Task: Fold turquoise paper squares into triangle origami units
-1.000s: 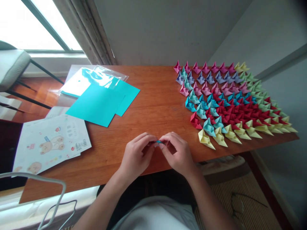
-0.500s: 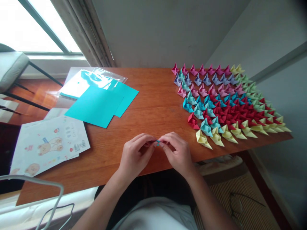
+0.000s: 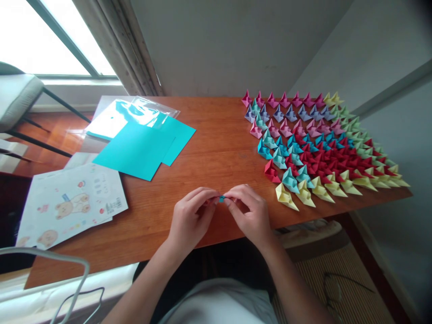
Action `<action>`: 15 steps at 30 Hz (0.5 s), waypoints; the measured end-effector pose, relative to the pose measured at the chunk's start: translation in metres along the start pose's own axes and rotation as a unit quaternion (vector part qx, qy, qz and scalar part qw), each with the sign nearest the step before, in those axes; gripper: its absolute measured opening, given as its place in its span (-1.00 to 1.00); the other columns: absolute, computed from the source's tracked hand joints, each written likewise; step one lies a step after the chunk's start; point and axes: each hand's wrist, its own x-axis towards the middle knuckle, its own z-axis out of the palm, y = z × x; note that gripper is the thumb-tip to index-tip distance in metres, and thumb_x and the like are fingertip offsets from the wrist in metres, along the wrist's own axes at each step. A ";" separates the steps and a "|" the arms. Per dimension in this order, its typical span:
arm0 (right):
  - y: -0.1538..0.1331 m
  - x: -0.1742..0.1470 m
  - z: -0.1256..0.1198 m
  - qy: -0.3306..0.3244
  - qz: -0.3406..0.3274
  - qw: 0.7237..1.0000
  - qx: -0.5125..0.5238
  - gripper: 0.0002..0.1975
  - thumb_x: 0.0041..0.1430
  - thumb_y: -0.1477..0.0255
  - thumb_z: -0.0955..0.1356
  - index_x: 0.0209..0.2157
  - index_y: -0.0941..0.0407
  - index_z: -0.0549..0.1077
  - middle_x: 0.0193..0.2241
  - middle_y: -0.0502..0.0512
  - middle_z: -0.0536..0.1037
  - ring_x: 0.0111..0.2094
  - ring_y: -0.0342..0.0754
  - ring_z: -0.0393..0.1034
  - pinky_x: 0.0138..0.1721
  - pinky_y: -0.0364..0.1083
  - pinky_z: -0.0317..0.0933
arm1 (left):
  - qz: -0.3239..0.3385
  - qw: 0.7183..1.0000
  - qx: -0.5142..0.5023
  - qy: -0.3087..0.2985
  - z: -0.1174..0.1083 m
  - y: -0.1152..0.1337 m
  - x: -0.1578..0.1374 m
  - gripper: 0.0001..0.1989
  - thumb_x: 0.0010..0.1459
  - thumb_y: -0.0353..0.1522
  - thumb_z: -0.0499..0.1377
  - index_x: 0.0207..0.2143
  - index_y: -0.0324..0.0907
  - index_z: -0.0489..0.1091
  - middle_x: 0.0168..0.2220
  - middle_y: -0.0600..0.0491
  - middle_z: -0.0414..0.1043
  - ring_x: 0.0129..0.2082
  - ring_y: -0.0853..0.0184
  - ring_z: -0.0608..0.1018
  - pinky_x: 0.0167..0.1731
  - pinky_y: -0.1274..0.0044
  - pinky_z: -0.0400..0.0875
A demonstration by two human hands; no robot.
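A small folded piece of blue paper is pinched between my two hands above the front part of the wooden table. My left hand grips its left end with thumb and fingertips. On the other end, my right hand is closed in a like pinch. Most of the paper is covered by my fingers, so its exact shape cannot be made out. To the right stand many folded paper boats in rows of yellow, red, blue, pink, purple and green.
Turquoise paper sheets lie at the left, partly under a clear plastic sleeve. Nearer me is a white packet with bear drawings. A chair stands by the window, and a white tube crosses the lower left corner.
My fingertips have parted slightly, and a little more of the blue paper shows between them. Both hands stay in nearly the same place.
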 end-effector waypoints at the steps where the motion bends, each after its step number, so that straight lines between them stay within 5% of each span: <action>1: 0.000 0.000 0.000 0.003 0.003 1.000 0.004 -0.90 0.29 0.49 0.36 -0.23 0.03 0.53 -0.31 0.06 0.57 -0.24 -0.03 0.43 -0.17 -0.03 0.33 | 0.000 1.000 0.002 0.002 0.000 0.000 0.000 -0.86 0.27 -0.49 0.14 -0.21 -0.15 0.48 -0.27 0.04 0.56 -0.31 0.39 0.57 -0.27 0.60 0.45; 15: 0.004 -0.003 0.002 0.001 -0.018 1.000 0.019 -0.85 0.27 0.53 0.38 -0.17 0.03 0.55 -0.24 0.07 0.57 -0.19 -0.06 0.49 -0.11 -0.07 0.37 | -0.014 1.000 -0.025 0.005 0.001 -0.005 -0.002 -0.88 0.26 -0.49 0.18 -0.22 -0.15 0.49 -0.29 0.06 0.56 -0.37 0.43 0.60 -0.33 0.65 0.50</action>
